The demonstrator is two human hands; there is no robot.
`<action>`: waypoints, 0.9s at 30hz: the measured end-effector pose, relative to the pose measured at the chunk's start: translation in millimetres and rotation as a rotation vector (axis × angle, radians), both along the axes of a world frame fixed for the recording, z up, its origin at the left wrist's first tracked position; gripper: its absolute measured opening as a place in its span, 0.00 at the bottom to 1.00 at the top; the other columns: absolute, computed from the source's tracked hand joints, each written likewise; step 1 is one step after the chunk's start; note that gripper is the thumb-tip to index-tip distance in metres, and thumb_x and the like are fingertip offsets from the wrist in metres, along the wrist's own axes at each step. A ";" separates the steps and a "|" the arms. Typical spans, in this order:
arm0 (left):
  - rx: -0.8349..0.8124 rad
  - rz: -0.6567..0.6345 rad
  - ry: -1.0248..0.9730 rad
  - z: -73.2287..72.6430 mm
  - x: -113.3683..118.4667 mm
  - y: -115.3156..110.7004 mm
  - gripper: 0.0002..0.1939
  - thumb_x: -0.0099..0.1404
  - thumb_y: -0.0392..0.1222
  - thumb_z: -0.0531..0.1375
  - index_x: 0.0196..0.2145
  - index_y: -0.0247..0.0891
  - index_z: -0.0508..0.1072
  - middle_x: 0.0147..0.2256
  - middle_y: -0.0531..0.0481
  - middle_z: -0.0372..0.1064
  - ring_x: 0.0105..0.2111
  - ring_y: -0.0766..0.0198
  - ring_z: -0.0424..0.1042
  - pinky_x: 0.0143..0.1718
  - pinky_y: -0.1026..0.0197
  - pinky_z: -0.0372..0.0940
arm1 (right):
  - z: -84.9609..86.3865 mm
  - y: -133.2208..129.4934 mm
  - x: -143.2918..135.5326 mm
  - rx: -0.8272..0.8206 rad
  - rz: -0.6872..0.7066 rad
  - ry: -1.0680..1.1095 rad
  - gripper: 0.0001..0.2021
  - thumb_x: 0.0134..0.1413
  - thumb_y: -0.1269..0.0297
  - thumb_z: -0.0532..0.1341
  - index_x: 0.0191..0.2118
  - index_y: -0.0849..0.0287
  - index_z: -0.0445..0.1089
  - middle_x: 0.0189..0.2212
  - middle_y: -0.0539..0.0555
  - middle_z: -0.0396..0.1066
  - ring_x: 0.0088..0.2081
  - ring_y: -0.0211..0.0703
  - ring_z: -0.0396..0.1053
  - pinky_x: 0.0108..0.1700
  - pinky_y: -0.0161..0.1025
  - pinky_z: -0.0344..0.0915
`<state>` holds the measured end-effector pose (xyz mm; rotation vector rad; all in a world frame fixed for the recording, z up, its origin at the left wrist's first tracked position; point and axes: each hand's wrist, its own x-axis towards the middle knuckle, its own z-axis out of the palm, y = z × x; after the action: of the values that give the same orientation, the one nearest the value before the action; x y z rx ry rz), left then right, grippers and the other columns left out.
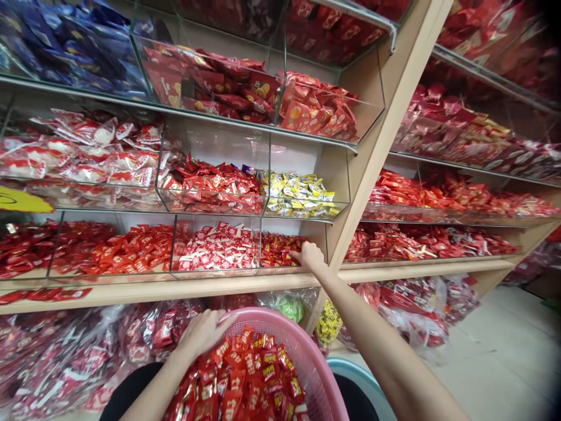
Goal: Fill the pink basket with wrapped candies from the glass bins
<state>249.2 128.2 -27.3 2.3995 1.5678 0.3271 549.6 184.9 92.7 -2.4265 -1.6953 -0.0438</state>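
My left hand (205, 330) is closed over the rim of a pink plastic basket (319, 356) held at my lap. Many small wrapped candies (239, 380) fill it, mostly red, some with yellow print. My right arm stretches forward to the shelf, where my right hand (311, 256) reaches into a clear-walled compartment of small red wrapped candies (278, 248). Its fingertips are mostly hidden among or behind the candies, so I cannot tell whether they hold any. Left of that compartment is a bin of white-and-red wrapped candies (221, 248).
Above my right hand is a bin of yellow-and-white packets (298, 190). A wooden shelf edge (153, 289) and upright post (372, 146) frame the bins. Bagged candies (407, 310) lie underneath. A light blue tub (357, 374) stands by the basket on the right.
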 end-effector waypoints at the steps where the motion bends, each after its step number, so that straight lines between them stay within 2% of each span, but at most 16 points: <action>1: -0.002 0.004 0.000 -1.1 -0.4 0.7 0.32 0.63 0.65 0.38 0.29 0.42 0.72 0.30 0.42 0.75 0.35 0.51 0.74 0.33 0.59 0.60 | -0.5 2.8 -0.8 -0.009 -0.007 0.000 0.24 0.49 0.50 0.62 0.46 0.63 0.68 0.43 0.67 0.69 0.45 0.53 0.70 0.41 0.42 0.64; 7: -0.009 -0.003 -0.001 -3.7 -0.9 2.8 0.31 0.63 0.64 0.38 0.28 0.42 0.71 0.28 0.44 0.74 0.34 0.52 0.74 0.33 0.60 0.59 | 10.5 10.6 2.2 -0.054 0.034 -0.050 0.22 0.48 0.54 0.64 0.47 0.62 0.68 0.43 0.66 0.70 0.44 0.52 0.70 0.41 0.41 0.65; 13: -0.035 0.007 0.010 -1.3 2.7 2.8 0.32 0.63 0.65 0.38 0.29 0.43 0.72 0.29 0.44 0.75 0.36 0.52 0.74 0.34 0.59 0.59 | 28.0 18.0 0.5 -0.054 0.304 -0.140 0.15 0.52 0.58 0.61 0.45 0.58 0.69 0.45 0.61 0.70 0.47 0.49 0.68 0.43 0.37 0.63; 18: -0.057 0.008 0.010 0.9 4.1 1.8 0.32 0.63 0.65 0.38 0.31 0.43 0.73 0.30 0.43 0.75 0.36 0.51 0.74 0.34 0.59 0.59 | 15.5 24.3 -6.9 -0.035 0.441 -0.206 0.12 0.53 0.66 0.60 0.45 0.58 0.69 0.47 0.60 0.69 0.48 0.48 0.67 0.46 0.37 0.61; 22: -0.035 0.015 0.025 -1.3 1.9 2.8 0.30 0.63 0.63 0.39 0.30 0.42 0.72 0.30 0.43 0.75 0.35 0.52 0.73 0.35 0.59 0.59 | 6.0 27.3 -3.1 -0.036 0.444 -0.228 0.12 0.51 0.67 0.61 0.44 0.58 0.69 0.44 0.61 0.71 0.47 0.49 0.68 0.44 0.38 0.62; 27: -0.032 0.006 0.022 -1.4 1.9 2.5 0.31 0.64 0.63 0.38 0.30 0.42 0.72 0.30 0.43 0.74 0.35 0.53 0.74 0.34 0.60 0.59 | 4.3 31.0 2.0 -0.039 0.413 -0.237 0.11 0.52 0.65 0.61 0.42 0.61 0.70 0.43 0.62 0.72 0.45 0.48 0.69 0.42 0.37 0.63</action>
<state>251.1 130.8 -28.7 2.3831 1.5776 0.2759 551.6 216.0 97.0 -2.1134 -2.2879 -0.2521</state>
